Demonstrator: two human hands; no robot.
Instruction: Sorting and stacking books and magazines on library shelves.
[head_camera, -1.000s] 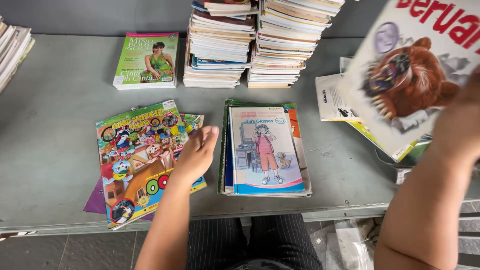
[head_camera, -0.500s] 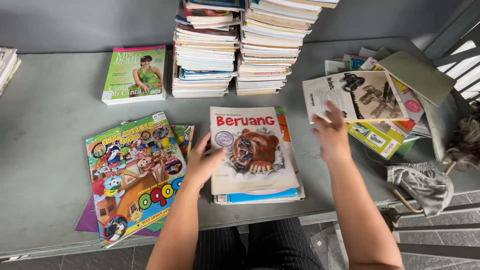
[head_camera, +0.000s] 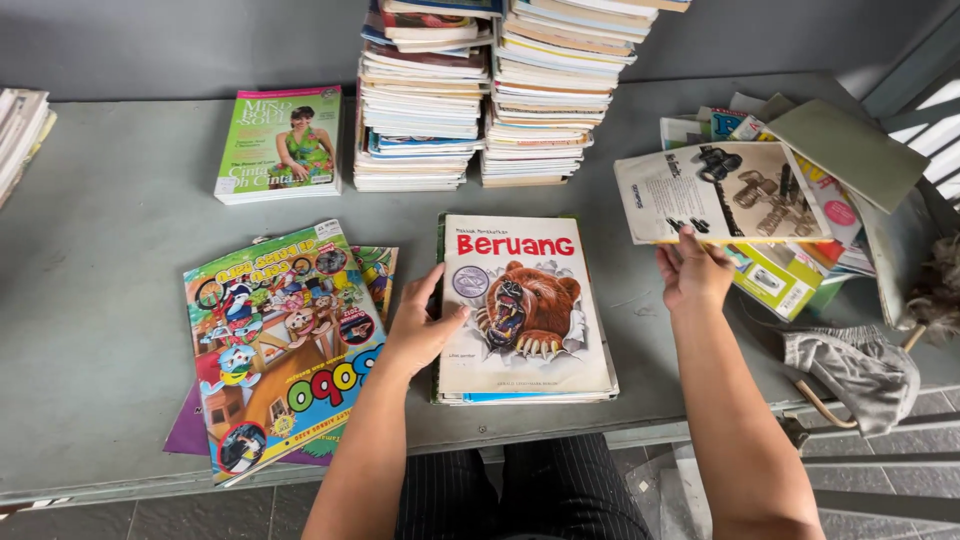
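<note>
My left hand (head_camera: 420, 330) lies flat on the bear book (head_camera: 525, 305) near the table's (head_camera: 100, 250) front edge to keep it steady, while my right hand (head_camera: 692, 270) grips the camera booklet (head_camera: 715, 190) to lift it.

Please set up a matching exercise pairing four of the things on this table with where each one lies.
Things:
1. bear book
2. green magazine
3. cartoon magazine
4. grey cloth

Places:
A. far side of the table, left of the tall stacks
B. at the table's right edge, partly hanging off
C. top of the middle pile, under the left hand's fingertips
D. near the front edge, left of the left hand

Pairs: 1-C, 2-A, 3-D, 4-B

The left hand rests on the bear book's left edge; the right hand grips a booklet showing binoculars.
</note>
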